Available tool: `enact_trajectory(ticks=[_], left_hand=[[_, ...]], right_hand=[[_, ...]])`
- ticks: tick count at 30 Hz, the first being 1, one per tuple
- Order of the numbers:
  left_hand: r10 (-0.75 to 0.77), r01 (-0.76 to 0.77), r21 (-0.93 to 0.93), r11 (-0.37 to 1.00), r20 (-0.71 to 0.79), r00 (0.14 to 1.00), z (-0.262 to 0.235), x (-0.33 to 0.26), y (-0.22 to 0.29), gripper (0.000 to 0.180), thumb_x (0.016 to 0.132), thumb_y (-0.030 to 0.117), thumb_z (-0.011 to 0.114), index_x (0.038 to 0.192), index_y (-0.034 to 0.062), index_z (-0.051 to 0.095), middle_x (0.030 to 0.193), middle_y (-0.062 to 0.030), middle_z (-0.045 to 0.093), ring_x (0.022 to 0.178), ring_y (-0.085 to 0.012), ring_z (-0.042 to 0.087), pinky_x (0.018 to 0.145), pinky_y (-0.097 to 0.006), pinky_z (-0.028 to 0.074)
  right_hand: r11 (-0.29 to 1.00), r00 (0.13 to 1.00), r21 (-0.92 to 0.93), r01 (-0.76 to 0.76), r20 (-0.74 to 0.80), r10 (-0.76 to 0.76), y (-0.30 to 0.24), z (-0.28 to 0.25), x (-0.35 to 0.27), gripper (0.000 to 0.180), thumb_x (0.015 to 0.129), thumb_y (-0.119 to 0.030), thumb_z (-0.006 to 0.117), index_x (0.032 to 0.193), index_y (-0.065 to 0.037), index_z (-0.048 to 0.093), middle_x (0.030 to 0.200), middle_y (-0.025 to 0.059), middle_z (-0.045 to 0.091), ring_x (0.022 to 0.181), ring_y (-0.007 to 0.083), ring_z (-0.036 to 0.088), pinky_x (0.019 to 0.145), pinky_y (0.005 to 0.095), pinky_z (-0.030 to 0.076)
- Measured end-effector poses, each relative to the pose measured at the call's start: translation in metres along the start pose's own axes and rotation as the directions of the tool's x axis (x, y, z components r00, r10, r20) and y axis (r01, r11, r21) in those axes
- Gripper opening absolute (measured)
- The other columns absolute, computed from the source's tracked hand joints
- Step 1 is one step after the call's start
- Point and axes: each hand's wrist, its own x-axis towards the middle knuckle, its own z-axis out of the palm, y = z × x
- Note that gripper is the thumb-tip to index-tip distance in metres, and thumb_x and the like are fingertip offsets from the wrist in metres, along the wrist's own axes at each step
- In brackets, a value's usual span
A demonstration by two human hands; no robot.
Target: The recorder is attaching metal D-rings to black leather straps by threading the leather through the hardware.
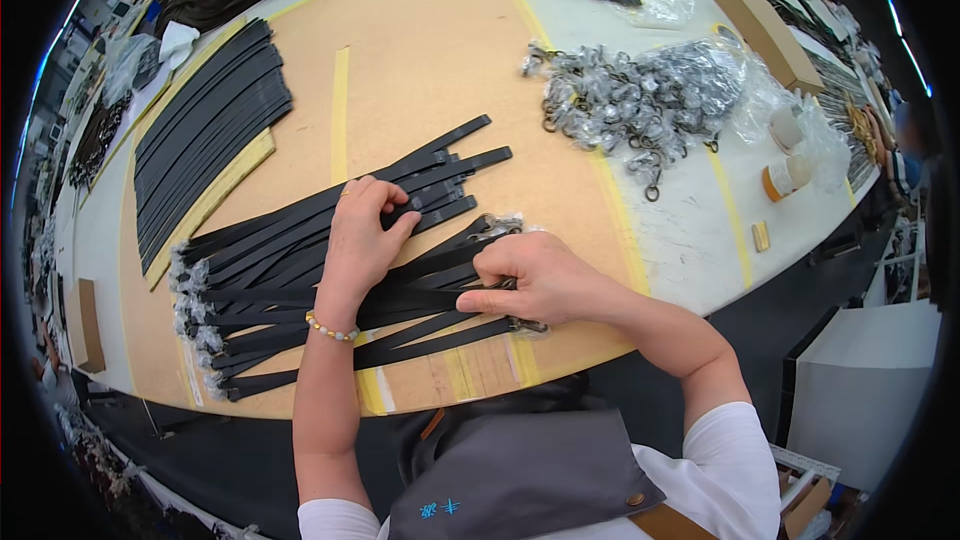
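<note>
1. Under both hands, the fanned black straps [300,270] cover the tan board [420,50], from the left hand [362,235] out to its left and down to the near edge.
2. Just ahead of the left hand, the strap ends stop; beyond them the board is bare.
3. Far left of the left hand, a stack of black strips [205,130] blocks the board's left edge.
4. Ahead and right of the right hand [530,275], a heap of metal clasps [640,100] in clear plastic stands in the way.
5. Directly right of the right hand, the white tabletop [690,240] is open up to two small bottles [785,175] and a cardboard box [765,35].
</note>
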Motion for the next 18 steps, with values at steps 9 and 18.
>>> enact_trajectory(ticks=[9, 18], left_hand=[[0.12, -0.118, 0.029, 0.993, -0.078, 0.99, 0.004, 0.0, -0.004, 0.021, 0.078, 0.008, 0.08, 0.088, 0.0003, 0.063, 0.084, -0.0087, 0.06, 0.083, -0.0241, 0.058, 0.078, -0.035, 0.05], [-0.106, 0.05, -0.554, 0.831, -0.069, 0.992, -0.011, -0.007, 0.003, 0.016, 0.089, 0.006, 0.076, 0.101, 0.0017, 0.067, 0.088, -0.001, 0.066, 0.08, -0.0064, 0.059, 0.073, -0.021, 0.048]], right_hand=[[0.65, 0.554, -0.186, -0.737, -0.717, 0.423, 0.065, -0.12, -0.051, 0.051, 0.084, -0.041, 0.081, 0.106, -0.001, 0.059, 0.085, 0.0081, 0.067, 0.077, 0.0175, 0.066, 0.07, 0.035, 0.052], [0.754, 0.702, -0.107, -0.648, -0.467, 0.537, 0.094, -0.097, -0.018, 0.052, 0.081, -0.032, 0.084, 0.113, -0.001, 0.057, 0.082, 0.0082, 0.065, 0.076, 0.0179, 0.066, 0.067, 0.033, 0.052]])
